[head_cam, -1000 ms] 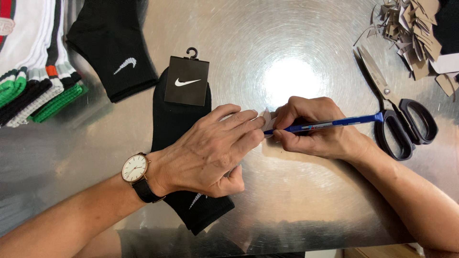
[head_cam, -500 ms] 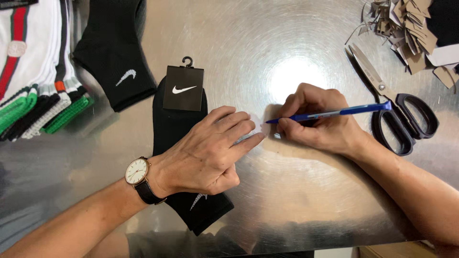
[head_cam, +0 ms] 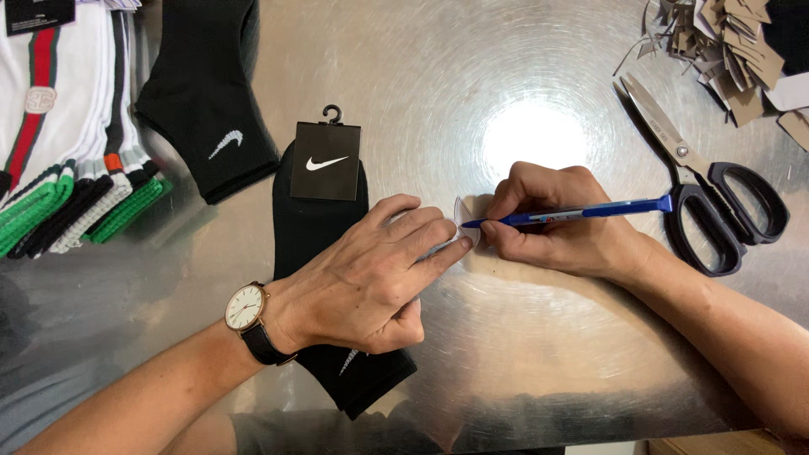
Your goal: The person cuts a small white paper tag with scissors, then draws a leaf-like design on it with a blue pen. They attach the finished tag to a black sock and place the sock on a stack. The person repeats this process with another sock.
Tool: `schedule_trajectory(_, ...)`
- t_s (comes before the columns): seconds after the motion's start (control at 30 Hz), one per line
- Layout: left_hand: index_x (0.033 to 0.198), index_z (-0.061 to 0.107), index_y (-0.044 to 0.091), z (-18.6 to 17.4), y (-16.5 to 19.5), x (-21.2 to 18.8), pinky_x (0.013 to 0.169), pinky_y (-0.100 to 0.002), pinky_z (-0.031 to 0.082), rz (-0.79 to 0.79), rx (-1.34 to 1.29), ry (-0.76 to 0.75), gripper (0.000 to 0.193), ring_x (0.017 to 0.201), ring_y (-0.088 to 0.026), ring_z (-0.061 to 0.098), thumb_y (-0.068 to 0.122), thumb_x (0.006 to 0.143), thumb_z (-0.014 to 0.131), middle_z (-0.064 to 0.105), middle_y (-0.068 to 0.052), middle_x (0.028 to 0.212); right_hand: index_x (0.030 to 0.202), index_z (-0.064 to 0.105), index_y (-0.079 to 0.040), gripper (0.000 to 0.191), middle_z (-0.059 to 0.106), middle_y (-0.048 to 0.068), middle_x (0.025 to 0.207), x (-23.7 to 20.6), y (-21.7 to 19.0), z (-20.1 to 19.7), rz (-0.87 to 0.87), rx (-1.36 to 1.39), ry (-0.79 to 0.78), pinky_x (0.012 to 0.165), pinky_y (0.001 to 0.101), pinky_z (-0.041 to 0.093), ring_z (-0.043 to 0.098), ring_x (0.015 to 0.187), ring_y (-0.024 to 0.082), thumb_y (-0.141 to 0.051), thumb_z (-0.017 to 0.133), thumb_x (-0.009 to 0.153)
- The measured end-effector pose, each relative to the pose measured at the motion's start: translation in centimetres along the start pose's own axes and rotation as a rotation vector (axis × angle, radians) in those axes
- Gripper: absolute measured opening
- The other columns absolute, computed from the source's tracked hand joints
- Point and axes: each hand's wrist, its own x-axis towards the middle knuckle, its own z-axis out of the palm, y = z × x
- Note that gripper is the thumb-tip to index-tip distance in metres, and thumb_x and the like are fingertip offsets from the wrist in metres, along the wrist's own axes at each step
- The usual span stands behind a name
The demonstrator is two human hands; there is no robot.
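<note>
Near the middle of the frame the left hand point(head_cam: 371, 278), a watch point(head_cam: 246, 307) on its wrist, lies flat across a black sock point(head_cam: 313, 227) with a black card header, its fingertips pinning a small clear plastic piece point(head_cam: 464, 221) to the metal table point(head_cam: 539, 354). The right hand point(head_cam: 556, 223) grips a blue pen point(head_cam: 573, 212) with its tip on that piece. Black-handled scissors point(head_cam: 716, 202) lie at right below paper scraps point(head_cam: 725, 50); another black sock point(head_cam: 206, 109) and striped white socks point(head_cam: 59, 126) fill the upper left.

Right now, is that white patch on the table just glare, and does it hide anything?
In the head view, a lamp reflects as a bright white spot on the brushed metal table, just above the right hand holding the blue pen. It hides nothing: the left hand, black sock and scissors stay sharp. The frame's lower edge falls darker.
</note>
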Motion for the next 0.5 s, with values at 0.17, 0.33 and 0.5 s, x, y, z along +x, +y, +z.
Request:
schedule_trajectory(0.17, 0.121, 0.065, -0.015, 0.12, -0.19, -0.19, 0.112, -0.052, 0.043, -0.007, -0.007, 0.011, 0.066, 0.113, -0.034, 0.061, 0.011, 0.062, 0.056, 0.064, -0.023, 0.113, 0.081, 0.063, -0.007, 0.019, 0.071, 0.002, 0.069, 0.07, 0.16, 0.02, 0.002, -0.036, -0.012, 0.044, 0.0207, 0.043, 0.061, 0.054, 0.005, -0.016, 0.079, 0.085)
schedule_trajectory(0.33, 0.121, 0.065, -0.015, 0.30, -0.29, -0.26, 0.113, -0.052, 0.043, 0.007, 0.010, 0.017, 0.065, 0.115, -0.035, 0.061, 0.012, 0.063, 0.056, 0.066, -0.024, 0.114, 0.081, 0.062, -0.006, 0.019, 0.070, 0.002, 0.068, 0.14, 0.40, 0.25, 0.019, -0.039, -0.021, 0.044, 0.0212, 0.042, 0.059, 0.053, 0.005, -0.015, 0.079, 0.085)
schedule_trajectory(0.5, 0.121, 0.065, -0.016, 0.32, -0.37, -0.27, 0.112, -0.052, 0.043, 0.014, 0.014, 0.014, 0.065, 0.116, -0.035, 0.061, 0.012, 0.063, 0.055, 0.066, -0.025, 0.115, 0.081, 0.062, -0.006, 0.019, 0.071, 0.002, 0.069, 0.12, 0.28, 0.32, 0.009, -0.060, -0.001, 0.044, 0.0214, 0.042, 0.059, 0.053, 0.005, -0.015, 0.079, 0.086)
